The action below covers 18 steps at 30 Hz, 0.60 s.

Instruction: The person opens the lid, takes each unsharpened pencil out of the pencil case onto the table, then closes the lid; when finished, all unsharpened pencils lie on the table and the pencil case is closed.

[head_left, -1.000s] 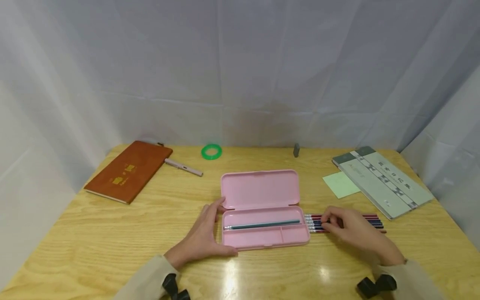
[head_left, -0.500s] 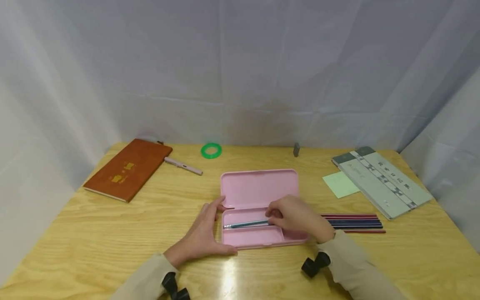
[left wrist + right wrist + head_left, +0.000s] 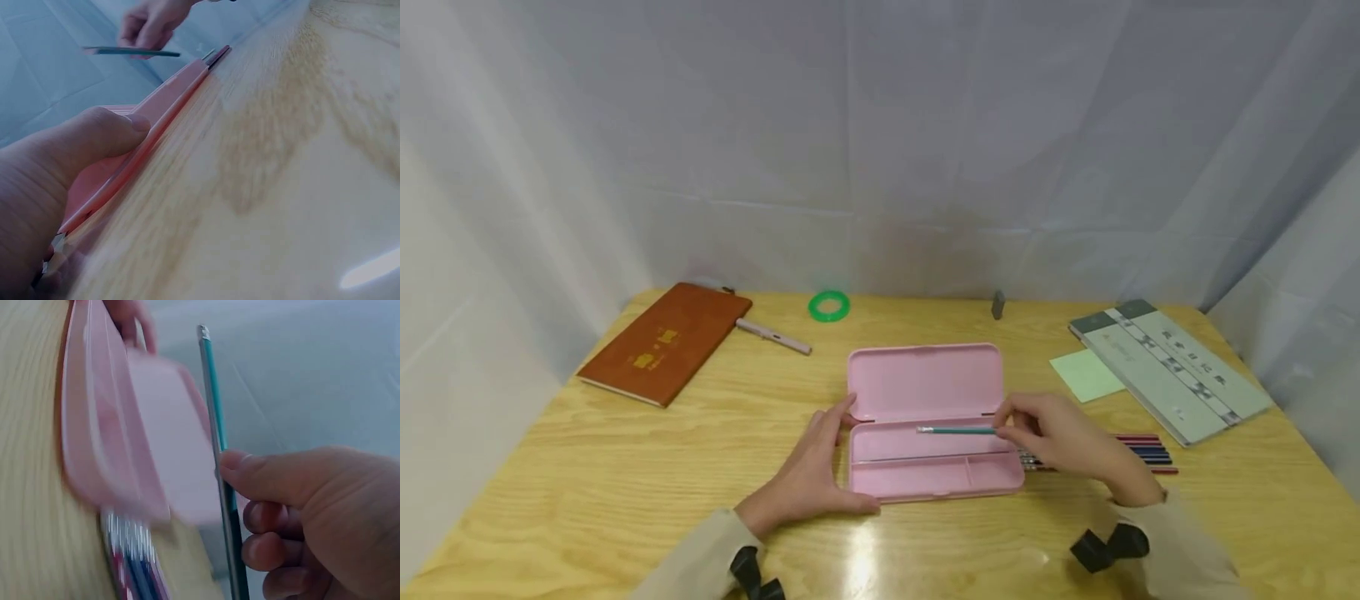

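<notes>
A pink pencil case [image 3: 936,482] lies on the table with its lid [image 3: 925,383] raised. My left hand [image 3: 811,467] holds the case's left end, thumb at the front edge and fingers near the hinge side. Above the case's long compartment, my right hand [image 3: 1060,437] pinches a teal pencil [image 3: 958,431], its metal-banded end pointing left. The right wrist view shows this pencil [image 3: 215,412] between thumb and curled fingers, apart from the case. Several red and dark blue pencils [image 3: 1150,454] lie side by side right of the case, partly hidden by my right hand.
A brown notebook [image 3: 666,346] and a pale pen [image 3: 775,337] lie at the left. Toward the back are a green ring [image 3: 829,317] and a small grey block [image 3: 997,306]. At the right, a grey-green book [image 3: 1172,375] partly covers a light green paper [image 3: 1086,375].
My right hand moved from the pencils to the case, took hold of the teal pencil inside, and lifted it out to the right. My left hand stays on the case.
</notes>
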Motion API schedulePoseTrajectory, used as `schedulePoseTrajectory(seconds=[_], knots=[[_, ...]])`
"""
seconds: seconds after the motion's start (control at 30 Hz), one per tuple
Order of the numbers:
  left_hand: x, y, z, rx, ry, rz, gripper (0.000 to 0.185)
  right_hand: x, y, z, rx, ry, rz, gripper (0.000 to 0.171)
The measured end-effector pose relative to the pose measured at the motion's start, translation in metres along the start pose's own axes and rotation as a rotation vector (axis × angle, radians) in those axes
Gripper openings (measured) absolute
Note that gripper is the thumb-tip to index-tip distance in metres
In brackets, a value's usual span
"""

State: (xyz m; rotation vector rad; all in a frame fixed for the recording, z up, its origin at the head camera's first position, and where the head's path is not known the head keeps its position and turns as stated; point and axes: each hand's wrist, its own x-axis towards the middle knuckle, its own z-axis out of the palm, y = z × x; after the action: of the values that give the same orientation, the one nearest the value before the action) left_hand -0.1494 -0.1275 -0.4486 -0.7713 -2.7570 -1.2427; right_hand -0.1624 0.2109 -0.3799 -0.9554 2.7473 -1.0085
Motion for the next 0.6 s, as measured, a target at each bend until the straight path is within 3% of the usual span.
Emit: schedulePoseTrajectory(seconds=[0.33,0.47,0.6], knots=[[0.000,0.002,0.005,-0.007,-0.025,0.005,0.133,-0.125,0.070,-0.037,0.007,0.016,0.142,0.012],[0.001,0.002,0.001,-0.013,0.000,-0.012,0.131,-0.141,0.081,-0.034,-0.004,-0.007,0.211,0.009],[0.001,0.001,0.000,-0.019,-0.023,-0.024,0.132,-0.133,0.077,-0.024,-0.018,0.010,0.253,0.006]])
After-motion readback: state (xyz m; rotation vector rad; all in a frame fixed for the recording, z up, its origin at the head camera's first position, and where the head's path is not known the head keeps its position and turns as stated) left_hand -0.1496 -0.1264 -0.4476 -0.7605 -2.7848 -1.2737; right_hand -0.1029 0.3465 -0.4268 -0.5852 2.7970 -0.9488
